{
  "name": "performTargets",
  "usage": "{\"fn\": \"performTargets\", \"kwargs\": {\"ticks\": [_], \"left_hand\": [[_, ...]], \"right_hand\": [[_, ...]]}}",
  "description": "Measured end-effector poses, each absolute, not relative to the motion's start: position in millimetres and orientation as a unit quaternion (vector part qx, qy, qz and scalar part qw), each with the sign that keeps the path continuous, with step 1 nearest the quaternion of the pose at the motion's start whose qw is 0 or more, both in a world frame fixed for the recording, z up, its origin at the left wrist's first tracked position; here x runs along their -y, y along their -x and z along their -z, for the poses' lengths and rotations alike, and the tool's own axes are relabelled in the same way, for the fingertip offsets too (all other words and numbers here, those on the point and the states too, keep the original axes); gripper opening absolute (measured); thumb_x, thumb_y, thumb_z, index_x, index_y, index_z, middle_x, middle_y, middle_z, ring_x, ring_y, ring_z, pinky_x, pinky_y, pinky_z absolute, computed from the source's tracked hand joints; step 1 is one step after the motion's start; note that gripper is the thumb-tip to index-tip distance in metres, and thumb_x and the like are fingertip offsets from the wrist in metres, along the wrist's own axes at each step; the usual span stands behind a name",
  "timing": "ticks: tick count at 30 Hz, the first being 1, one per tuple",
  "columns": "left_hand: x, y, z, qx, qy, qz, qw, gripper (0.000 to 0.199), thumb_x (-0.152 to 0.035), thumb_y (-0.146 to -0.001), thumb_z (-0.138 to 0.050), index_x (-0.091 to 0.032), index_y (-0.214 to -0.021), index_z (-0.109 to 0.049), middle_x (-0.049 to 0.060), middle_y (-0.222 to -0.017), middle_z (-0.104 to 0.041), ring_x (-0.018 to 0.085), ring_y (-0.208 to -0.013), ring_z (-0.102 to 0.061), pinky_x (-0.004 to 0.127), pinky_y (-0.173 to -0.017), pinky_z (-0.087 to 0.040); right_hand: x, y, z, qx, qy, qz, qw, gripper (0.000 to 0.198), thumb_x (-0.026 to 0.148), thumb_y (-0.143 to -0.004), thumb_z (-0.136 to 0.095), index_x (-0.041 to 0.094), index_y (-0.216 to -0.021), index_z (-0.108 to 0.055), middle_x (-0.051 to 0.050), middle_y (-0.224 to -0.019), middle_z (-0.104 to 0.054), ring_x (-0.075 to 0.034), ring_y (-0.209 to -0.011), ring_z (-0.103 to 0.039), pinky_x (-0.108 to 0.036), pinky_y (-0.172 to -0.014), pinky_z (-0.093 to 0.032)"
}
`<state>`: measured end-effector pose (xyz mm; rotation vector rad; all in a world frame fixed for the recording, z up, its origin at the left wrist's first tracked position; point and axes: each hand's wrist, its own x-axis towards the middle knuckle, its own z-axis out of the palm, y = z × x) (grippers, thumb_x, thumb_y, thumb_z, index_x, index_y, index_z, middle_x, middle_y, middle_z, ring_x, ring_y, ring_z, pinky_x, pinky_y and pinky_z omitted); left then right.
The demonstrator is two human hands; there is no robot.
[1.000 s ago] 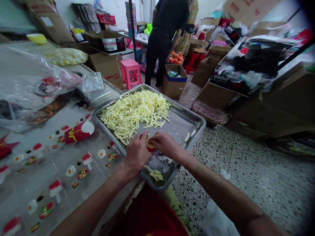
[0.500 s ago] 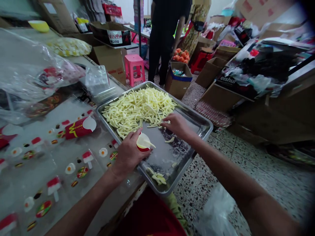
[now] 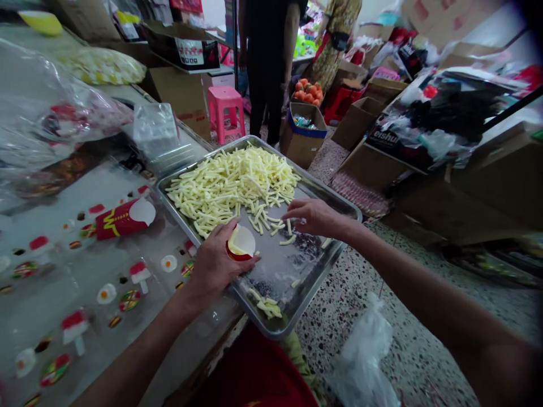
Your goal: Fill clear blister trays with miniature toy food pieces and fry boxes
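My left hand (image 3: pixel 214 257) is wrapped round a small red fries carton (image 3: pixel 242 242) with a pale inside, its mouth tilted toward the tray. Over the metal tray (image 3: pixel 307 277), my right hand (image 3: pixel 316 217) hovers low with its fingers stretched toward the pile and the thumb apart; no fry shows clearly in its grip. A heap of pale fries (image 3: pixel 229 183) covers the tray's far left part. Several loose fries lie under and beside my right fingertips. A few broken fries (image 3: pixel 267 305) sit in the near corner, amid white powder.
Another red carton (image 3: pixel 123 219) with a yellow M lies on the patterned table cover (image 3: pixel 139 243). Plastic bags (image 3: pixel 155 127) crowd the table's left side. Beyond the tray are a pink stool (image 3: pixel 226 113), a cardboard box (image 3: pixel 303 138) and a standing person (image 3: pixel 267 62). A clear bag (image 3: pixel 365 350) lies on the floor.
Several fries have come away from the heap toward my right hand, which has drawn slightly back. The fry that stuck out over the carton's edge no longer shows there. The view has shifted slightly.
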<state>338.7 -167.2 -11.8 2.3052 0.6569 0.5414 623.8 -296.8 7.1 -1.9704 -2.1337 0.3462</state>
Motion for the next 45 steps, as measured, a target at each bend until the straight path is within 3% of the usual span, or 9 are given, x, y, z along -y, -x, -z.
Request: {"fn": "performTargets", "kwargs": {"ticks": [2,5,10,17,23,30,37,41,45], "left_hand": [[164,-336,8,-0.243,-0.877,-0.216,0.353,0.083,-0.047,-0.065,-0.085,-0.020,-0.137,-0.054,0.010,-0.132,-0.061,0.028,-0.121,-0.059,0.040,-0.107,-0.045],[157,-325,4,-0.256,-0.864,-0.224,0.372,0.085,-0.048,-0.063,-0.086,-0.019,-0.137,-0.055,0.010,-0.134,-0.062,0.029,-0.121,-0.059,0.040,-0.108,-0.045],[143,-301,4,-0.308,-0.856,-0.238,0.339,0.086,-0.049,-0.065,-0.084,-0.020,-0.140,-0.053,0.009,-0.135,-0.062,0.028,-0.119,-0.061,0.040,-0.105,-0.047],[146,-298,1,-0.267,-0.896,-0.206,0.290,0.090,-0.051,-0.062,-0.085,-0.019,-0.139,-0.054,0.011,-0.130,-0.064,0.029,-0.113,-0.063,0.040,-0.101,-0.050],[147,-280,2,-0.281,-0.881,-0.208,0.318,0.089,-0.053,-0.064,-0.084,-0.021,-0.141,-0.052,0.010,-0.134,-0.062,0.029,-0.117,-0.061,0.041,-0.103,-0.048],[164,-273,-1,-0.276,-0.891,-0.193,0.303,0.089,-0.054,-0.064,-0.084,-0.019,-0.139,-0.053,0.011,-0.132,-0.062,0.029,-0.117,-0.061,0.040,-0.101,-0.048],[167,-252,-6,-0.314,-0.889,-0.190,0.273,0.089,-0.058,-0.063,-0.083,-0.020,-0.138,-0.054,0.011,-0.126,-0.065,0.029,-0.110,-0.063,0.041,-0.096,-0.050],[167,-238,-7,-0.331,-0.886,-0.189,0.264,0.085,-0.057,-0.064,-0.083,-0.023,-0.137,-0.054,0.009,-0.127,-0.065,0.029,-0.112,-0.063,0.040,-0.096,-0.049],[176,-244,-13,-0.320,-0.902,-0.163,0.239,0.090,-0.055,-0.061,-0.086,-0.020,-0.137,-0.053,0.012,-0.128,-0.063,0.031,-0.112,-0.063,0.041,-0.095,-0.050]], "right_hand": [[290,-619,-6,0.771,0.629,-0.092,0.040,0.047,0.010,-0.077,-0.065,0.028,-0.120,-0.069,-0.004,-0.106,-0.067,-0.017,-0.088,-0.059,-0.027,-0.072,-0.038],[279,-613,-4,0.797,0.599,-0.074,-0.035,0.033,0.015,-0.081,-0.065,0.029,-0.111,-0.071,-0.002,-0.092,-0.066,-0.017,-0.081,-0.056,-0.029,-0.071,-0.034],[278,-604,-1,0.821,0.566,-0.042,-0.063,0.016,0.017,-0.090,-0.060,0.025,-0.102,-0.068,-0.002,-0.086,-0.064,-0.018,-0.080,-0.054,-0.031,-0.072,-0.032],[281,-595,8,0.795,0.604,-0.049,-0.027,0.009,0.015,-0.084,-0.064,0.023,-0.084,-0.069,-0.003,-0.087,-0.063,-0.016,-0.075,-0.053,-0.029,-0.070,-0.033],[302,-600,-1,0.707,0.692,-0.070,0.128,0.007,0.017,-0.078,-0.070,0.021,-0.083,-0.073,-0.002,-0.089,-0.069,-0.017,-0.082,-0.058,-0.027,-0.071,-0.040],[326,-559,10,0.724,0.689,-0.037,-0.012,0.010,0.012,-0.079,-0.064,0.017,-0.076,-0.073,-0.007,-0.080,-0.070,-0.021,-0.081,-0.056,-0.032,-0.076,-0.037],[297,-505,14,0.682,0.711,-0.079,0.154,0.009,0.014,-0.071,-0.071,0.018,-0.079,-0.071,-0.003,-0.079,-0.070,-0.017,-0.077,-0.058,-0.026,-0.072,-0.039],[283,-469,21,0.741,0.657,-0.068,0.123,0.008,0.013,-0.071,-0.068,0.017,-0.078,-0.070,-0.005,-0.081,-0.071,-0.020,-0.081,-0.059,-0.030,-0.076,-0.039],[283,-468,32,0.690,0.707,-0.092,0.128,0.007,0.011,-0.070,-0.065,0.015,-0.074,-0.068,-0.006,-0.076,-0.069,-0.018,-0.072,-0.058,-0.029,-0.068,-0.038]]}}
